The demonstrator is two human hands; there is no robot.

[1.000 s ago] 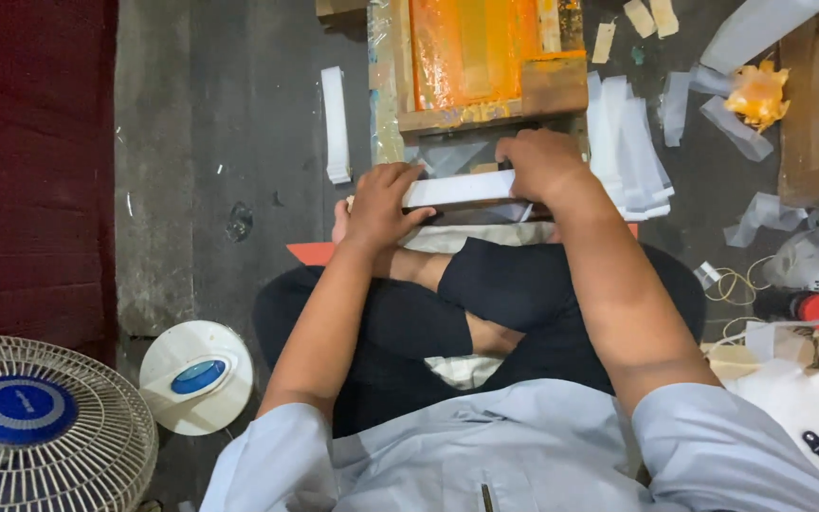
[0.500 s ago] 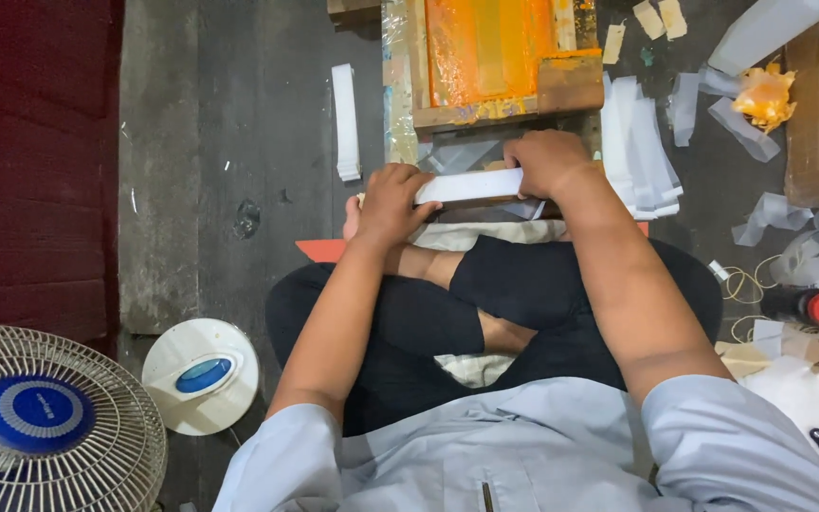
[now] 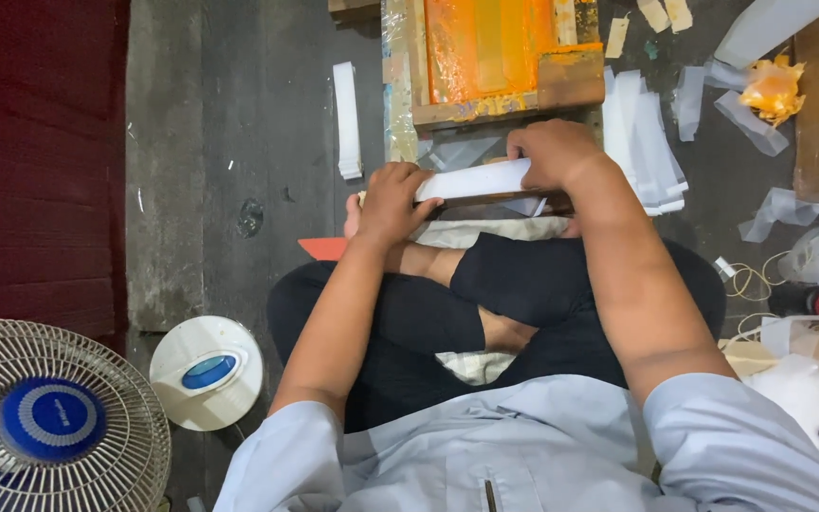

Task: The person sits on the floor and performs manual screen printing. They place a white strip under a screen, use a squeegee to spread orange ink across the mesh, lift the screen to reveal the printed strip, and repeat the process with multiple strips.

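Held a white strip bundle (image 3: 474,178) level above the crossed legs, over a dark wooden bar (image 3: 495,201), likely for squaring its edges. Pinched its left end with the left hand (image 3: 392,197), fingers curled; gripped the right end with the right hand (image 3: 554,152). Beyond, an orange-stained wooden frame (image 3: 495,57) on the floor; loose white strips (image 3: 645,142) just right; fan (image 3: 49,417) near left.

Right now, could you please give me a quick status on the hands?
Left hand and right hand both grip the white paper strip. Dark bar beneath. Nothing in the way.
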